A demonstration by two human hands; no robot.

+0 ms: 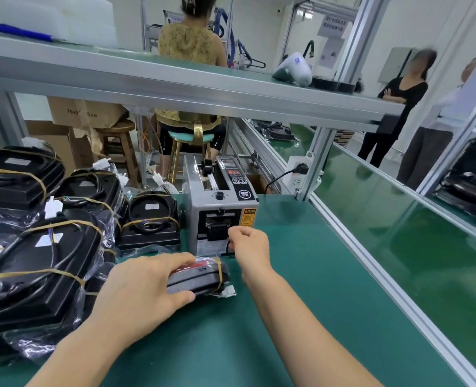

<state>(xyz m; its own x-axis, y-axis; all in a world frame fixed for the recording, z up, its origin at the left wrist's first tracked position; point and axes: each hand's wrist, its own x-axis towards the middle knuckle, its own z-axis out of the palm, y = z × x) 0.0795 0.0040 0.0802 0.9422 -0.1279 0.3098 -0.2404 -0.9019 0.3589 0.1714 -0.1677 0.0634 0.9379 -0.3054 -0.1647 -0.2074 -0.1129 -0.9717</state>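
At lower centre of the frame, a black unit (pixel 200 276) bound with a yellowish band is found lying on the green table (pixel 328 289), just in front of a grey tape dispenser (pixel 222 203). The unit is grasped by the left hand (pixel 144 289): the fingers are laid over its top and the thumb is pressed against its near edge. A white connector (pixel 229 291) is seen at the unit's right end.

The right hand (pixel 249 245) is held at the dispenser's front opening, with fingers curled in toward the thumb. Whether anything is pinched there cannot be told. A thin black cord (pixel 227 248) is noted just beside this hand.

Along the left of the frame, a stack of larger black units (pixel 36 263) is recorded, banded and partly wrapped in clear plastic. One smaller banded unit (pixel 150 219) is placed just beside the dispenser's left side.

Across the upper frame, a metal shelf (pixel 175 82) is observed, with a white device (pixel 294 69) lying on it. Behind it, a seated person (pixel 192 40) is visible, and a standing person (pixel 395 107) at upper right.
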